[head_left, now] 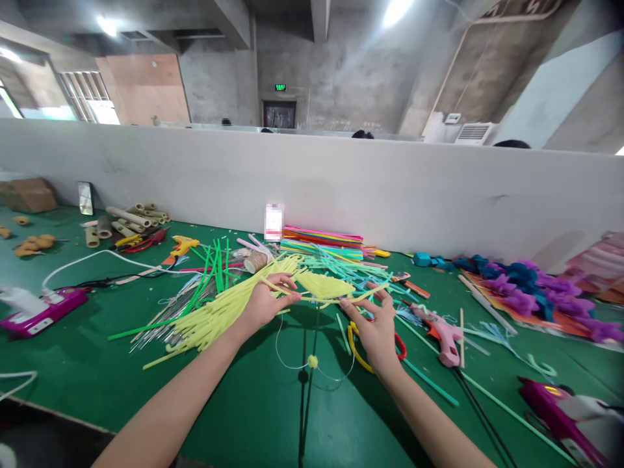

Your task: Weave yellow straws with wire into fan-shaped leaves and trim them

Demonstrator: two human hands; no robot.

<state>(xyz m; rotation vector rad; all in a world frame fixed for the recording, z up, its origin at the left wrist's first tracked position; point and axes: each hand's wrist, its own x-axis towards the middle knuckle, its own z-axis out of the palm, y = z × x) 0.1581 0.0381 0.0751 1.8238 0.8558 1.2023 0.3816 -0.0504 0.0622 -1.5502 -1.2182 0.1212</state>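
Note:
A yellow pipe cleaner (319, 300) stretches between my two hands above the table. My left hand (267, 300) is closed on its left part, thumb and fingers pinching it. My right hand (373, 325) pinches it farther right, and its end sticks out past the fingers. Just behind it is a flat yellow leaf-shaped piece (325, 286); whether it is joined to the strip I cannot tell. Below the hands, a small yellow fuzzy ball (312, 361) sits on a thin curved wire. Red-and-yellow-handled scissors (358, 351) lie partly hidden under my right hand.
Loose yellow pipe cleaners (209, 318) lie beside my left forearm. Coloured bundles (322, 239) are at the back by a white partition (195, 159). A pink glue gun (444, 335) lies right, a yellow one (182, 247) left. Purple power strips (43, 312) and purple-blue fuzzy pieces (531, 289) flank the table.

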